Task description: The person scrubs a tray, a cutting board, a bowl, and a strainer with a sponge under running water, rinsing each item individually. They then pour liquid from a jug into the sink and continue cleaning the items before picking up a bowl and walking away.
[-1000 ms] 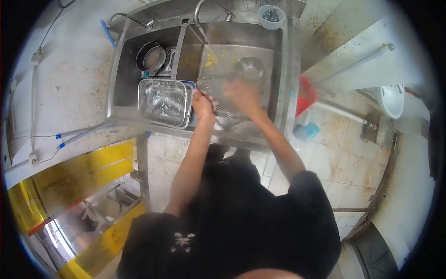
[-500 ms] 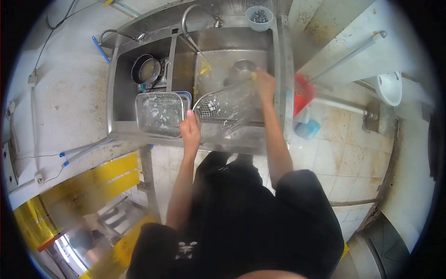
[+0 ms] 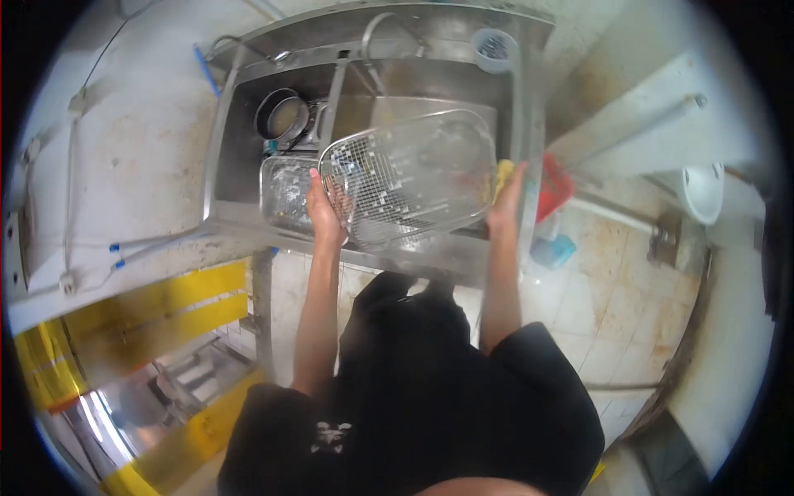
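Observation:
A rectangular wire mesh basket point(image 3: 413, 178) is raised at a tilt over the right sink basin. My left hand point(image 3: 322, 213) is closed on its left rim, thumb up along the edge. At the opposite end my right hand point(image 3: 506, 202) holds a yellow sponge-like piece point(image 3: 504, 176) against the right rim; its fingers are partly hidden. Left of my left hand, a second metal basket or tray point(image 3: 285, 198) rests over the left basin's front edge. The running of the tap point(image 3: 370, 41) cannot be made out through the blur.
The steel sink point(image 3: 223, 178) has two basins; a round pan point(image 3: 282, 116) sits in the left one. On the back right ledge stands a clear tub point(image 3: 495, 50) of dark bits. A red bucket point(image 3: 554, 188) and a blue item point(image 3: 552, 250) are right of the sink.
The mesh basket has been turned up flatter and broader to the view. My right hand has come down and nearer along its right side. The camera view has shifted slightly.

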`<state>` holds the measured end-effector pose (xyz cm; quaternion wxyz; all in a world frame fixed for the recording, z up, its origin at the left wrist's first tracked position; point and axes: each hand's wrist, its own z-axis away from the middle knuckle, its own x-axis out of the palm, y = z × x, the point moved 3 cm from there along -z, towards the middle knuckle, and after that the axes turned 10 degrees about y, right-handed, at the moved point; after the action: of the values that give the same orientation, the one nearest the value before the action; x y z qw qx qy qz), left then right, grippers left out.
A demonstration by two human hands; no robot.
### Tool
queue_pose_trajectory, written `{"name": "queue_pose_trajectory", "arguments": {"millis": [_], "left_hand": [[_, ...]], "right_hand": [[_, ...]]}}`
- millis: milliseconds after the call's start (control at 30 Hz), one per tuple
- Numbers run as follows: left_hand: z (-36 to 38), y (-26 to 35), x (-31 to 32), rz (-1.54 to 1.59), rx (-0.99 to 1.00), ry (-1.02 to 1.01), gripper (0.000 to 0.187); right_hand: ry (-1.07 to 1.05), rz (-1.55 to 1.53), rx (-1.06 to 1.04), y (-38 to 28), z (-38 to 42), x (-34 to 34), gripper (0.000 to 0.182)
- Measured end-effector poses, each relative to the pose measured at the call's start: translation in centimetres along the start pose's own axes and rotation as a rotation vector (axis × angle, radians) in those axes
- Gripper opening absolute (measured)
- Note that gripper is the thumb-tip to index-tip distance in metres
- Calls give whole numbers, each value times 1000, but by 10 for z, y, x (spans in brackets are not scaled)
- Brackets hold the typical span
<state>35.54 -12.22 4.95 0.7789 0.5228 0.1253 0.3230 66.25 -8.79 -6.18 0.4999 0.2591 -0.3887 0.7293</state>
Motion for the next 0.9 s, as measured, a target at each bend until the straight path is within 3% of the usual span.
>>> {"name": "queue_pose_trajectory", "arguments": {"millis": [67, 133, 167, 200, 233, 267, 300, 333, 400, 433, 500, 600, 667, 700, 767, 833, 900], "left_hand": [[1, 12, -7, 105, -34, 268, 53], [-28, 15, -38, 139, -65, 406, 55], [-38, 28, -47, 124, 17, 268, 59], [-47, 43, -58, 103, 98, 128, 63], [-56, 58, -75, 112, 104, 148, 63], [-66, 79, -87, 95, 129, 34, 70], [-72, 98, -103, 75, 152, -78, 78], [-78, 114, -127, 84, 161, -63, 78], [-74, 143, -143, 156, -103, -460, 72], [-62, 150, -149, 131, -159, -359, 57], [-83, 137, -180, 33, -112, -333, 52], [-131, 76, -231, -70, -41, -234, 46], [-183, 17, -274, -495, 373, -138, 45], [-188, 7, -276, -474, 366, -139, 45], [-184, -17, -285, -653, 464, 74, 45], [-188, -33, -290, -623, 458, 108, 45], [-184, -24, -282, -643, 561, 163, 46]], "right_hand": [[-62, 113, 75, -9, 16, 31, 67], [-369, 677, 27, -1, 23, 54, 65], [-580, 636, -34, 5, 41, 84, 53], [-596, 643, -17, 8, 42, 99, 53], [-688, 980, 0, 18, 40, 114, 46], [-780, 1318, 7, 26, 36, 134, 41], [-1075, 1468, -87, 39, 47, 173, 26], [-1096, 1471, -82, 58, 58, 192, 26], [-1506, 1516, -522, 94, 83, 224, 15], [-1517, 1521, -524, 109, 83, 224, 15], [-1546, 1675, -832, 147, 73, 204, 9], [-1523, 1822, -858, 199, 35, 162, 16], [-1472, 1930, -880, 217, 29, 136, 19], [-1422, 2009, -919, 222, 30, 134, 22], [-1370, 2035, -879, 223, 36, 133, 25], [-1302, 2056, -820, 217, 54, 131, 30], [-1045, 1936, -840, 203, 63, 138, 35]]}}
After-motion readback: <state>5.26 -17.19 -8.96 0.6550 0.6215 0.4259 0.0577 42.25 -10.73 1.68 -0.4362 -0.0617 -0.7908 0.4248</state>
